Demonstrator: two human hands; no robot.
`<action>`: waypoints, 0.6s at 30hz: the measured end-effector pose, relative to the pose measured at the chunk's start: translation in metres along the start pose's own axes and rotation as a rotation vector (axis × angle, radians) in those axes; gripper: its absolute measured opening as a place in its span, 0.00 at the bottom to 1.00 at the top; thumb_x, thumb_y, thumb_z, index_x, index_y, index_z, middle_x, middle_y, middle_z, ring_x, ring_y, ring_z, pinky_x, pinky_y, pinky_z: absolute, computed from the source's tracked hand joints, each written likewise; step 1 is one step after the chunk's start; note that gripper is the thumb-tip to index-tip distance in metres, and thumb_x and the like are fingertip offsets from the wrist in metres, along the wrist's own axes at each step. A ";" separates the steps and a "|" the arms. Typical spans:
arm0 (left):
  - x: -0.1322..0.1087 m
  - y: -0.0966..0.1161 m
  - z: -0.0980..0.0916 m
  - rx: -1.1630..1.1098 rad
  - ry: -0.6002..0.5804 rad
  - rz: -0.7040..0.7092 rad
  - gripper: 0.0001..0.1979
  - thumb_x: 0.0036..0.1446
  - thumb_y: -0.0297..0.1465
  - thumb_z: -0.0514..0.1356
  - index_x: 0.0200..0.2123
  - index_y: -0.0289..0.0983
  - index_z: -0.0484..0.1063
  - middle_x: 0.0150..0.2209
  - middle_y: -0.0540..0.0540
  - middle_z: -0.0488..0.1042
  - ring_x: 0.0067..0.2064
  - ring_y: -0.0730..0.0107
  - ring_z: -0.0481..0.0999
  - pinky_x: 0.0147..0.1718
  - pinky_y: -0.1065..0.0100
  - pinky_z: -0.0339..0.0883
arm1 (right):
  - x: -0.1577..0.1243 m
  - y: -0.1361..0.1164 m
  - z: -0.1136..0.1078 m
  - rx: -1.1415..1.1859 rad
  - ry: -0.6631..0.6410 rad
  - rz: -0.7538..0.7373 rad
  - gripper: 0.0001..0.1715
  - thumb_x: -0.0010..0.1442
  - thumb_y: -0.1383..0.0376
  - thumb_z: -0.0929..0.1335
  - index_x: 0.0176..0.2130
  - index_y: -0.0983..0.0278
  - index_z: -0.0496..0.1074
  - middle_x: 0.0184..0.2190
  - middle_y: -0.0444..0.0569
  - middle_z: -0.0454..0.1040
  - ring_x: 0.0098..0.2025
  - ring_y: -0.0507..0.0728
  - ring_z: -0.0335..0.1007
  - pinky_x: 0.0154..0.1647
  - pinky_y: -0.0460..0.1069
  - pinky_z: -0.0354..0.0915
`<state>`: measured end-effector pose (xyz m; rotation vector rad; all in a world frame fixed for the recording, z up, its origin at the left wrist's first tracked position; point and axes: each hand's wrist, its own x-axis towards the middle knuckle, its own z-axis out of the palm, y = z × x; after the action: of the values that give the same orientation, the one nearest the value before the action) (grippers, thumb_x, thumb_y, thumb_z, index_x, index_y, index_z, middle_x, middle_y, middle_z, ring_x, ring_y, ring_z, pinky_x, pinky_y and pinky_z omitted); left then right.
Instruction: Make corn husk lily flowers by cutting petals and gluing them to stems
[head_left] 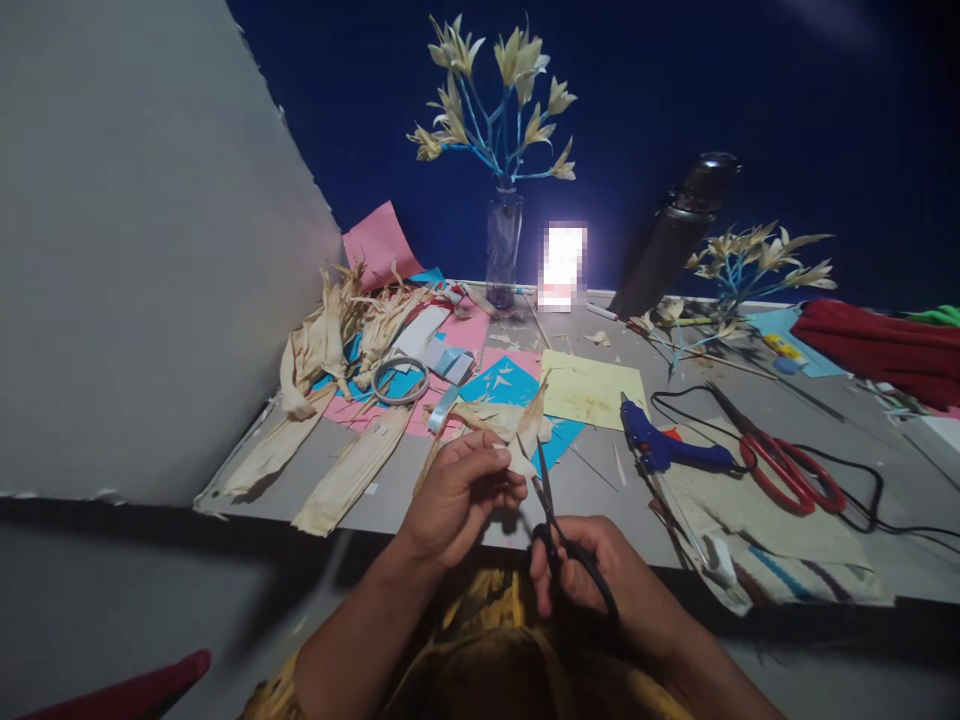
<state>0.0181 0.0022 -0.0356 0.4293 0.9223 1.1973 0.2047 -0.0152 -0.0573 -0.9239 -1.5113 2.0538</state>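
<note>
A small piece of pale dried husk [521,462] is above the near edge of the grey surface [637,520], pinched between the thumb and fingers of the left hand [466,490]. The right hand [589,562] is curled through the loops of black-handled scissors [553,528], their blades pointing up and slightly parted beside the husk; whether they touch it is unclear.

Just beyond the hands lie a blue sheet [501,384] and a yellow sheet of paper [592,390]. To the right, a blue hot glue gun [667,445] lies near red-handled scissors [780,465], with a striped cloth [795,575] at the surface's edge. To the left, long husk strips [352,470] stretch toward the front, a grey ring [401,402] sits near them, and a heap of husks [322,345] lies behind.

Farther back, a glass vase [504,245] bears husk flowers [517,60] on blue stems, left of a glowing, pixelated rectangle [562,265] and a dark, tilted-looking flask [671,230]. A red cloth [862,345] lies far right.
</note>
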 end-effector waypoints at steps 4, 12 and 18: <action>0.002 0.002 -0.001 0.020 0.013 0.016 0.09 0.45 0.27 0.67 0.29 0.34 0.70 0.20 0.50 0.74 0.21 0.74 0.72 0.23 0.72 0.64 | 0.000 0.000 0.002 0.014 -0.018 0.022 0.36 0.52 0.37 0.69 0.31 0.68 0.72 0.22 0.49 0.73 0.24 0.52 0.65 0.28 0.45 0.60; 0.001 0.006 0.001 0.035 0.011 0.010 0.09 0.44 0.28 0.67 0.27 0.35 0.69 0.20 0.50 0.74 0.21 0.73 0.73 0.22 0.73 0.63 | 0.002 0.003 0.002 0.079 -0.014 0.055 0.33 0.53 0.38 0.70 0.29 0.67 0.71 0.19 0.47 0.72 0.22 0.51 0.63 0.26 0.45 0.56; 0.003 0.005 0.001 0.036 -0.021 0.015 0.09 0.44 0.28 0.66 0.26 0.35 0.67 0.20 0.50 0.74 0.21 0.74 0.73 0.22 0.73 0.63 | 0.002 0.002 0.001 0.081 -0.009 0.076 0.33 0.51 0.38 0.71 0.27 0.67 0.71 0.18 0.46 0.72 0.20 0.50 0.62 0.24 0.45 0.56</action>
<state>0.0158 0.0070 -0.0328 0.4772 0.9252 1.1894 0.2029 -0.0156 -0.0597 -0.9553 -1.4061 2.1582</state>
